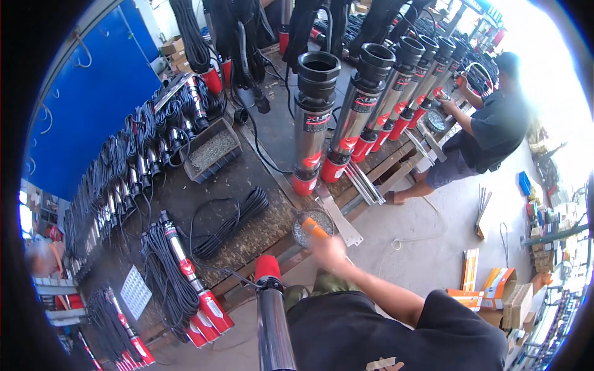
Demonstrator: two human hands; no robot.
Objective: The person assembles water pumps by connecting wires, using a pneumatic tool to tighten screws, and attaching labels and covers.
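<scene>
My right hand [331, 252] is smeared by motion but closed around an orange tool [315, 227], whose exact kind does not show. It hovers over a round bowl of small metal parts [298, 234] at the bench's near edge. A flat metal strip [340, 221] lies beside that bowl. Close to my body, a steel pump tube [276, 328] with a red end cap [268, 268] points toward the bench, and a black cable runs from it. My left hand does not show.
Several steel pumps [312, 130] with red bases stand along the bench [247, 241]. Left of them are a grey bin of small parts [213, 148], a coiled black cable [238, 219] and pumps bundled with cable [176, 272]. A co-worker [495, 123] works at the right; cardboard boxes [498, 287] stand on the floor.
</scene>
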